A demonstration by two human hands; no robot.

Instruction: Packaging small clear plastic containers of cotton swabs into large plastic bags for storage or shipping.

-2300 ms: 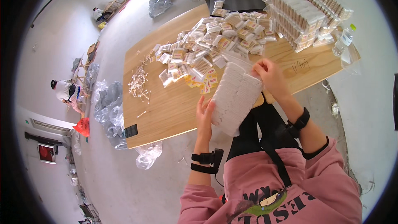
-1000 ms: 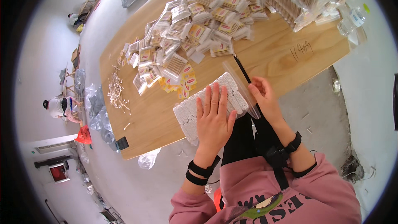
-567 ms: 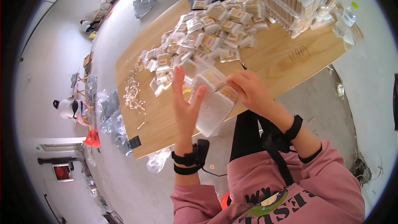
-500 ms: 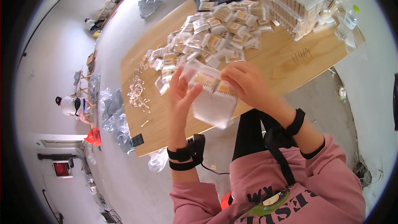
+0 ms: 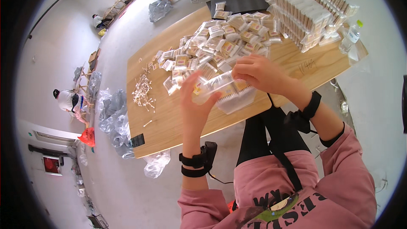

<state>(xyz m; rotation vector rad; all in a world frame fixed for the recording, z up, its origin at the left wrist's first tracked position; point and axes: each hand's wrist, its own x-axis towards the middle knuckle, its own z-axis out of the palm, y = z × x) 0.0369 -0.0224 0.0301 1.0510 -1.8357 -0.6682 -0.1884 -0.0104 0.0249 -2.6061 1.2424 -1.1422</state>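
Turned up since a second ago, when it lay flat under the left hand (image 5: pixel 196 104), the clear bag (image 5: pixel 235 103) of cotton-swab packets now shows its yellow labels (image 5: pixel 229 91), so the hands seem to bear it. That blurred left hand spreads thumb and fingers at the bag's left end, while the right hand (image 5: pixel 260 74) appears to pinch its upper right edge, just on the near side of the loose packet heap (image 5: pixel 227 38).

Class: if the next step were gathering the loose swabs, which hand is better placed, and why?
Probably the left hand: it is nearer the loose swabs, and its thumb and fingers stand apart. The right hand is farther off, its fingers curled at the clear pack.
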